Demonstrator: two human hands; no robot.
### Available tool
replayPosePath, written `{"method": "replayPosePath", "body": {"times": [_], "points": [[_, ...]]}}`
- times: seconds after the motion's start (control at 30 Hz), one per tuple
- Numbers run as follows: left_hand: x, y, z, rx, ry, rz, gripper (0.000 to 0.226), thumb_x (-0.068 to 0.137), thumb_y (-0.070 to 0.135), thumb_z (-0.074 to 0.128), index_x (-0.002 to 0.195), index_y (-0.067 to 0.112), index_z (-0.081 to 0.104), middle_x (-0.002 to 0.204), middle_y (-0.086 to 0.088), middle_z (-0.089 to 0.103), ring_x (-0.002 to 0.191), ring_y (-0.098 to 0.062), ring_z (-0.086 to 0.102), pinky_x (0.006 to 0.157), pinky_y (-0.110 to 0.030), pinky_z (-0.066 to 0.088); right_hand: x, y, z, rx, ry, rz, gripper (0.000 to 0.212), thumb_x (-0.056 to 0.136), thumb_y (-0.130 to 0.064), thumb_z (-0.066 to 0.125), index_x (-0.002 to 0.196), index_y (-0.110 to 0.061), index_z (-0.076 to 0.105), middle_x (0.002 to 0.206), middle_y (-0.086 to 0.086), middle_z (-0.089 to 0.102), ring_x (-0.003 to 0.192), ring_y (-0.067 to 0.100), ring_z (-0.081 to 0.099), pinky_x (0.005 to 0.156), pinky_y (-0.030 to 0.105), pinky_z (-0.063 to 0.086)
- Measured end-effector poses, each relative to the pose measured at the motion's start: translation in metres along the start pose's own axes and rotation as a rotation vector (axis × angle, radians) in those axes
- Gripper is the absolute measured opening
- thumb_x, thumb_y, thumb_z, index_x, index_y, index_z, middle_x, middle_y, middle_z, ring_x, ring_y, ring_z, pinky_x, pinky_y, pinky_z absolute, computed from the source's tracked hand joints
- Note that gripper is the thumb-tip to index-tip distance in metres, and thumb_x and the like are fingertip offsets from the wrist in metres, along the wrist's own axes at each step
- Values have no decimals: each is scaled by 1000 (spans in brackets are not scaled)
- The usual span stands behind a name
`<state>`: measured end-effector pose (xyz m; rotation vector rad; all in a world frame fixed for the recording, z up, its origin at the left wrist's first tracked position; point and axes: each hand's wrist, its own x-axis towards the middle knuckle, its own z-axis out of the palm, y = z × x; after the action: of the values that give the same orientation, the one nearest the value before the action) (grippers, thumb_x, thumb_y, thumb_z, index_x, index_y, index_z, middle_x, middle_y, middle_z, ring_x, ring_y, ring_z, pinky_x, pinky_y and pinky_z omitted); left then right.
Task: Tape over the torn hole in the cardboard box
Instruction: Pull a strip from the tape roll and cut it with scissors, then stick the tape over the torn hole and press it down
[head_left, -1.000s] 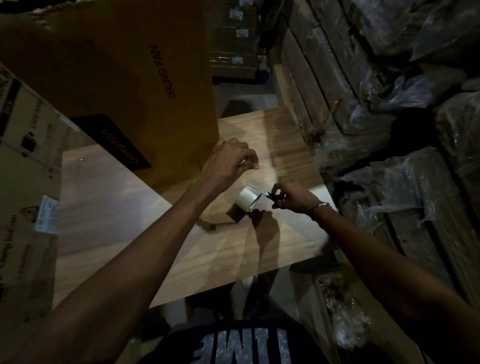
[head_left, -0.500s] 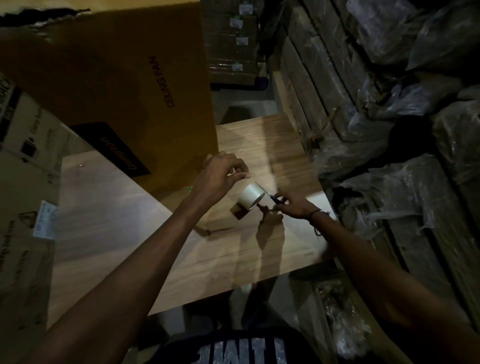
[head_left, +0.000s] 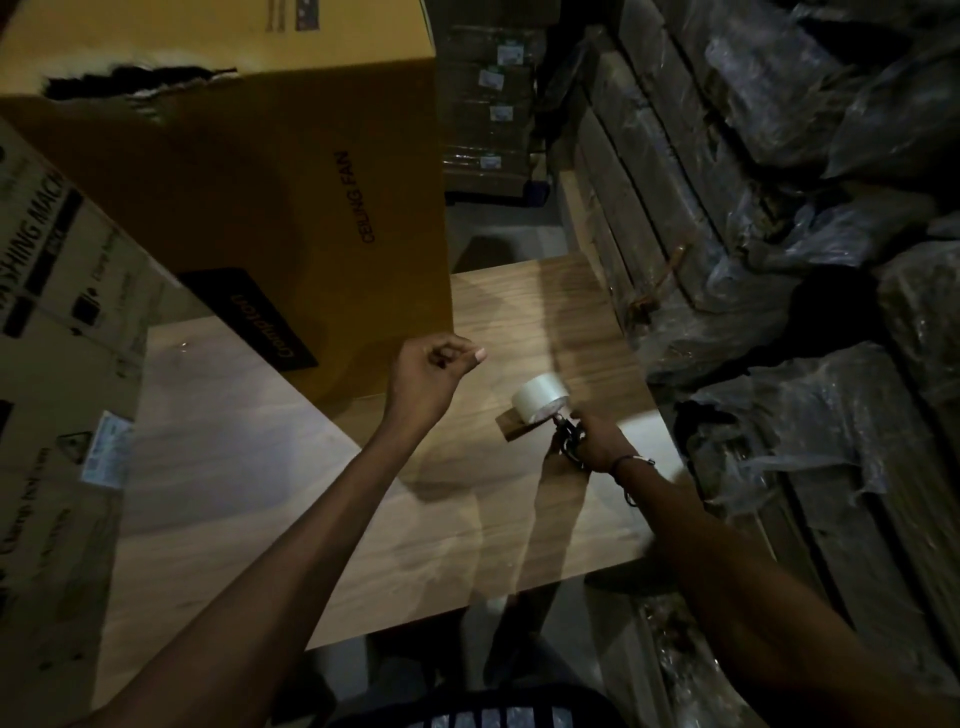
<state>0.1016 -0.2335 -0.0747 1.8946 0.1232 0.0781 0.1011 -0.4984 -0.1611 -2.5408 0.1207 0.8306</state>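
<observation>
Tall yellow-brown cardboard box (head_left: 270, 208) is standing at the wooden tabletop's (head_left: 260, 493) far left, its ragged dark torn hole (head_left: 140, 83) gaping uncovered along the top edge; pale tape roll (head_left: 540, 402) is sitting near the right edge.

The table (head_left: 249, 467) presented a smooth wood-grain top with a low sheen under the light. The yellow-brown box (head_left: 291, 218) was matt corrugated cardboard, its torn hole (head_left: 140, 85) showing rough, frayed paper edges. The tape roll (head_left: 540, 401) was pale, glossy plastic film. A second carton (head_left: 57, 322) at left was dull brown cardboard with a white paper label. Stacked goods (head_left: 779, 218) at right were wrapped in crinkled, shiny plastic sheeting. The tool in the right hand (head_left: 597, 441) was too dark to judge.
</observation>
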Motion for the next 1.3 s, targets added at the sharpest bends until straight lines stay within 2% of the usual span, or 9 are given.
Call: {"method": "replayPosePath", "body": {"times": [0.17,0.33,0.43,0.57,0.7,0.87,0.97,1.1,1.3], "points": [[-4,7,-10,-114,64,-29,9,87,28,83,81,34,80,79,5,79,74,-14,70,66,-25,51,-8,-7,-8,32,31,31,48,102,-13,63,147,-3,52,145,22,61,134,41,57,108,44,49],[-6,18,-28,-160,121,-10,11,87,30,83,93,21,83,86,8,81,85,-10,76,72,-18,53,-17,-35,-26,386,308,-46,32,103,2,53,133,6,62,128,26,69,123,40,64,98,42,53],[-11,32,-40,-225,173,25,3,86,28,84,88,26,83,86,7,81,82,-7,75,71,-18,53,-36,-70,-44,867,245,-184,26,111,-14,49,127,-1,66,118,22,72,107,30,69,75,30,56],[-18,51,-60,-244,241,74,1,88,30,83,89,30,82,91,10,81,91,-9,76,80,-20,56,-67,-118,-72,1108,137,-337,42,112,-40,42,121,-11,72,114,13,79,92,17,76,71,24,60],[-27,74,-81,-231,330,132,5,91,25,80,95,22,82,92,11,80,91,-4,75,78,-13,54,-97,-154,-91,1113,122,-472,38,109,-42,52,120,-11,72,110,7,80,94,16,75,75,25,61],[-34,99,-109,-242,437,157,6,91,23,80,94,18,82,90,9,80,89,-3,74,77,-10,52,-118,-190,-105,1003,307,-557,20,101,-21,70,112,-4,74,102,11,80,86,14,75,74,28,61],[-38,110,-125,-238,485,189,7,90,26,80,94,20,82,90,10,80,90,-4,74,78,-14,53,-124,-209,-111,949,359,-616,12,101,-15,70,106,-6,75,96,13,79,81,13,74,71,25,61],[-43,119,-146,-229,544,158,15,92,39,77,97,26,82,89,11,79,83,-11,74,68,-32,59,-133,-236,-115,876,413,-705,9,101,-24,70,101,-17,77,91,3,80,82,12,76,71,25,62],[-47,132,-180,-141,705,213,12,95,37,74,99,28,80,89,22,77,88,5,72,72,-9,55,-148,-279,-120,807,470,-817,13,100,-30,71,96,-19,77,89,4,79,79,17,76,69,30,62]]}}
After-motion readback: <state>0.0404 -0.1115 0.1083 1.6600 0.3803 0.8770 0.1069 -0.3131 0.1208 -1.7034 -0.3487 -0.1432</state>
